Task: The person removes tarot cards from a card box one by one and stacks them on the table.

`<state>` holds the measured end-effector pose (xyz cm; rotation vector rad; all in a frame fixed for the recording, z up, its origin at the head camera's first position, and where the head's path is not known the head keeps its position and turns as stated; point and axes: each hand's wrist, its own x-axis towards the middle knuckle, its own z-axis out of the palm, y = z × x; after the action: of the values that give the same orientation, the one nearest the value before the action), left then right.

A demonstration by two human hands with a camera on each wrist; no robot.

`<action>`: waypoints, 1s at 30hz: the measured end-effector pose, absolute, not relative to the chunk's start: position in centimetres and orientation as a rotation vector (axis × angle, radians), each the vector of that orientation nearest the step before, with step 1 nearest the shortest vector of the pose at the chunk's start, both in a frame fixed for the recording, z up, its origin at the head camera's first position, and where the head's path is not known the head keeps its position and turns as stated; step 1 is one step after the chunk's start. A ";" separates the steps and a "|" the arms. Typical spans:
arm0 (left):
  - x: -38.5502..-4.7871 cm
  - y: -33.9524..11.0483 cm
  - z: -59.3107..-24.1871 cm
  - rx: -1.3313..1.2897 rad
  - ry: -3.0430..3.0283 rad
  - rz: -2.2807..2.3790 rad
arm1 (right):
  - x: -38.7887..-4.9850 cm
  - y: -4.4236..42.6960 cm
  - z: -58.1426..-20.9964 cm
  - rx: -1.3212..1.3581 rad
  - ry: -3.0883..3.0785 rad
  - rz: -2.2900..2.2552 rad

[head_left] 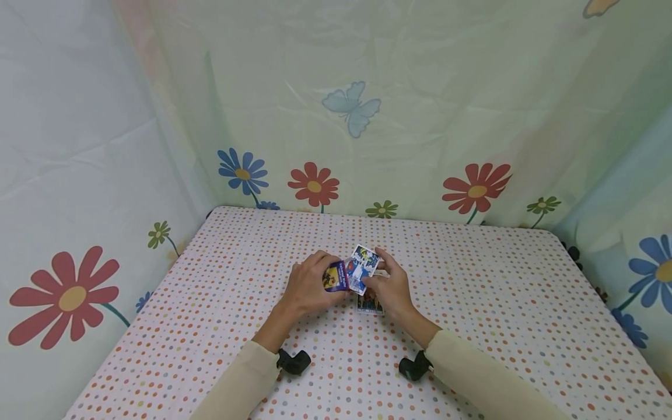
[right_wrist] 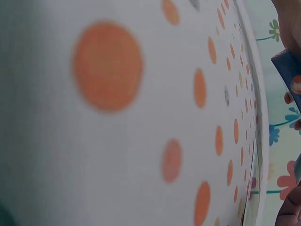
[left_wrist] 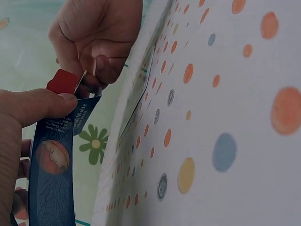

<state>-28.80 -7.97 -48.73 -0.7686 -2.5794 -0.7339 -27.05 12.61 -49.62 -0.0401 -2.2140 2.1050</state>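
Note:
The left hand [head_left: 310,286] grips a dark blue card box [head_left: 336,276]; in the left wrist view, the box [left_wrist: 54,165] shows small print and a round picture, with a red flap [left_wrist: 63,81] at its open end. At that end the right hand [head_left: 391,287] pinches a blue and white illustrated card [head_left: 361,269] between thumb and fingers. Below these, a darker picture card [head_left: 370,304] lies on the dotted cloth. The right wrist view catches only part of the box [right_wrist: 288,70] and parts of both hands at its right edge.
A dotted cloth [head_left: 472,326] covers the table. Behind it hangs a curtain [head_left: 409,134] printed with flowers and a butterfly. Black devices [head_left: 295,362] are strapped near both wrists.

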 end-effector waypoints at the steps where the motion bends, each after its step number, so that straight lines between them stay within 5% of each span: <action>1: -28.8 -8.0 -48.7 -0.768 -2.576 -0.733 | -27.0 12.6 -49.6 -0.041 -2.213 2.105; 30: -28.9 -8.2 -48.6 -0.712 -2.604 -0.710 | -27.2 14.1 -49.6 -0.199 -2.282 1.937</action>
<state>-28.86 -8.16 -48.61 -0.7115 -2.6043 -0.7103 -27.18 14.15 -49.56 -0.1987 -2.2823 1.9371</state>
